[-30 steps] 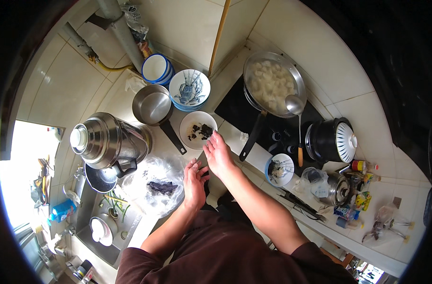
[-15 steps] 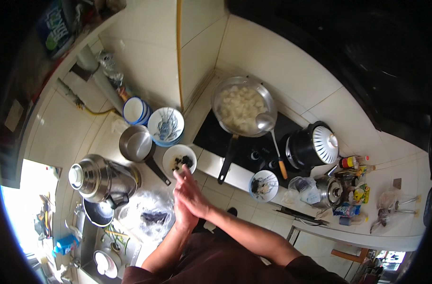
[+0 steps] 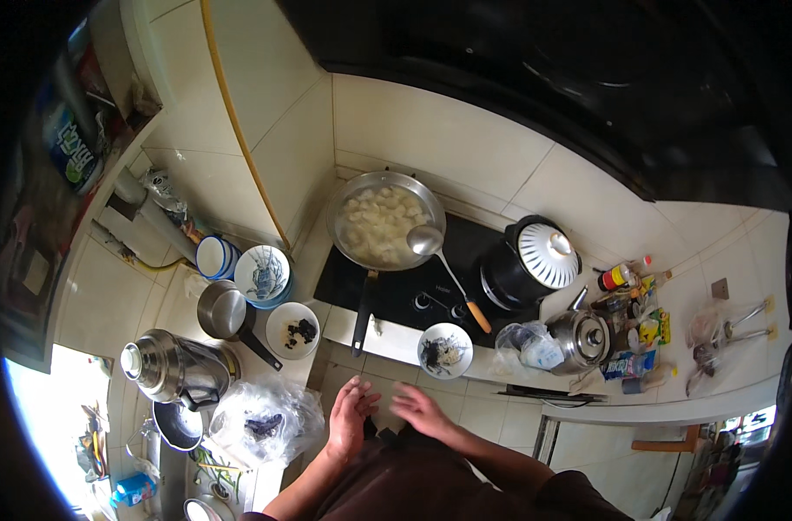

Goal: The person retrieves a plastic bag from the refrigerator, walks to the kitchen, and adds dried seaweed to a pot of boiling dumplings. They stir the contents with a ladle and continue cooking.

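Note:
My left hand (image 3: 350, 421) is raised over the floor in front of the counter, palm turned inward, fingers loosely bent and holding nothing. Beside it my right hand (image 3: 424, 411) is stretched out with its fingers apart, also empty and a little blurred. The two hands do not touch. Nearest the left hand, a white bowl (image 3: 279, 333) holds dark shreds and some pale bits, and a clear plastic bag (image 3: 300, 408) with dark stuff inside lies on the counter. Past my right hand, a patterned bowl (image 3: 445, 369) containing pale bits sits at the counter edge.
A steel pan (image 3: 335, 227) of pale chunks in liquid stands on the black cooktop (image 3: 396, 300), with a ladle (image 3: 448, 269) resting across its rim. Around it are a black cooker (image 3: 504, 269), a kettle (image 3: 580, 340), a saucepan (image 3: 222, 308), stacked bowls (image 3: 263, 271) and a steel flask (image 3: 179, 369).
My hands were pressed together near the white bowl. They have come apart and drawn back toward me. The view has shifted, so the cooktop sits further left.

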The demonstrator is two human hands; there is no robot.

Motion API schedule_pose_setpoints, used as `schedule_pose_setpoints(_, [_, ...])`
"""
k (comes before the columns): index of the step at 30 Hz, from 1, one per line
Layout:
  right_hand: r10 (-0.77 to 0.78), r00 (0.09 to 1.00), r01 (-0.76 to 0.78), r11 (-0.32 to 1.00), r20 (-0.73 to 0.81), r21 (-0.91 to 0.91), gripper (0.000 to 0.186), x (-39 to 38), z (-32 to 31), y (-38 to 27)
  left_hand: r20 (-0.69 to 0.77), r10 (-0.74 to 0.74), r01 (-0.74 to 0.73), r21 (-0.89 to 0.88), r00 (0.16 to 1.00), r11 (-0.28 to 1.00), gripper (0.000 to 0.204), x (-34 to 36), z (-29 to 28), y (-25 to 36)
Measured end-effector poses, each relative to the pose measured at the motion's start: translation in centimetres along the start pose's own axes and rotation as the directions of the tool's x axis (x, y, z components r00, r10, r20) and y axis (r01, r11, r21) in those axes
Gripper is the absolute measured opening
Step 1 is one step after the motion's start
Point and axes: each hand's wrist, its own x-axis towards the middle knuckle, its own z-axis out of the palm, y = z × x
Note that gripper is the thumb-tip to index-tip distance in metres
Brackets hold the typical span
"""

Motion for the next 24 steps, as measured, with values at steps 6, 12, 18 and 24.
schedule_pose_setpoints(6, [0.277, 0.838, -0.078, 0.913, -0.470, 0.400, 0.025, -6.0, -8.8, 6.0, 0.027, -0.028, 0.024, 0.132, 0.999, 0.991, 0.037, -0.7, 3.1, -2.1])
schedule_pose_setpoints(12, [0.182, 0.709, 0.022, 0.960, -0.681, 0.279, 0.025, -7.2, -11.6, 9.0, 0.074, -0.072, 0.058, 0.178, 0.995, 0.982, 0.039, -0.6, 6.3, -5.0])
schedule_pose_setpoints(18, [0.167, 0.819, 0.035, 0.940, -0.548, 0.339, 0.031, -8.1, -12.5, 6.0, -0.003, -0.040, 0.040, 0.213, 0.999, 0.976, 0.028, -0.6, 7.4, -8.4])
schedule_pose_setpoints(24, [0.113, 0.944, 0.055, 0.872, -0.310, 0.486, 0.017, -9.8, -13.4, 3.9, -0.009, 0.047, -0.036, 0.494, 0.999, 0.869, 0.034, -2.1, 9.8, -10.5])
